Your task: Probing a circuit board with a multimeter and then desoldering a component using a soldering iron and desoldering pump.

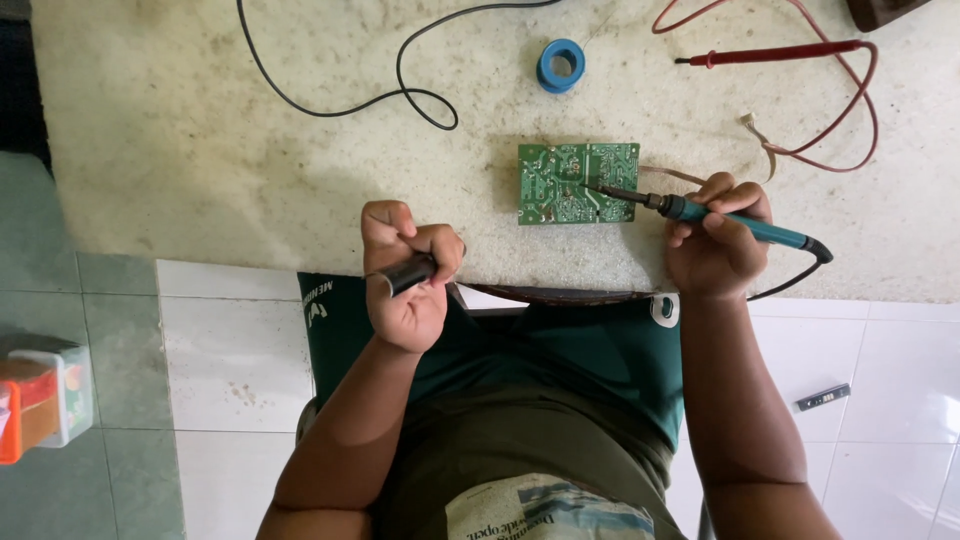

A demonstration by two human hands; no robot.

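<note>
Right hand [715, 240] grips teal-handled soldering iron [735, 222] pen-style, tip touching green rectangular circuit board [578, 183] lying flat on speckled stone counter [200, 140], for reach. Left hand [408, 275], at board's 8 o'clock, fist closed round dark cylindrical tool [408, 272], held clear.

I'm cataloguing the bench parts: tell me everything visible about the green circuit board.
The green circuit board is rectangular and lies flat on the pale, stained worktop, solder side up, with pale traces and silvery joints. The soldering iron held in the right hand has its tip on the board's middle. Thin wires leave its right edge.
</note>
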